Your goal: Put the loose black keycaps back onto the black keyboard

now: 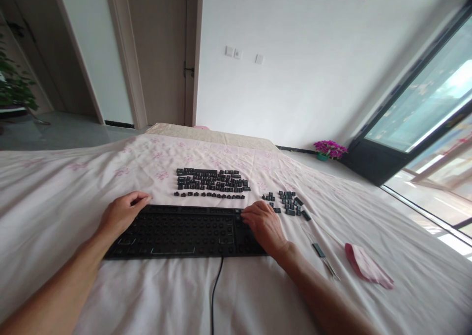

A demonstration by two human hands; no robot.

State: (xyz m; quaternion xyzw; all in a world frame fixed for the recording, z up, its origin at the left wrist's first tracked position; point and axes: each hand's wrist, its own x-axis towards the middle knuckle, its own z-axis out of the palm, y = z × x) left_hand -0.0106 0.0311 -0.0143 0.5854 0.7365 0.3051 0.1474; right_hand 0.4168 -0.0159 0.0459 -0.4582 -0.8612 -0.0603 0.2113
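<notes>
- A thin black cable runs from the near edge of the keyboard toward the camera across the sheet.
- The keyboard is a flat black slab lying on the bed. It looks stripped: rows of small round stems show where caps would sit, and no caps are visibly seated, so the removal seems done for the part in view; whatever is under the right hand is hidden.
- The left hand rests on the keyboard's far-left corner, fingers curled loosely together on the rim, clamped on nothing that can be seen.
- The right hand lies palm-down over the right end, fingers slightly spread and flat on the board; whether they pinch anything cannot be told.
- To the right, a slim tool with a dark middle lies on the sheet, and beyond it a soft pink cloth, folded and limp.
- Just past the right hand, a small cluster of keycaps lies loosely scattered.
- Farther on, the main keycap rows are laid out in keyboard order, matte black, blocky plastic.
- The sheet is pale, wrinkled cotton with faint pink print.
</notes>
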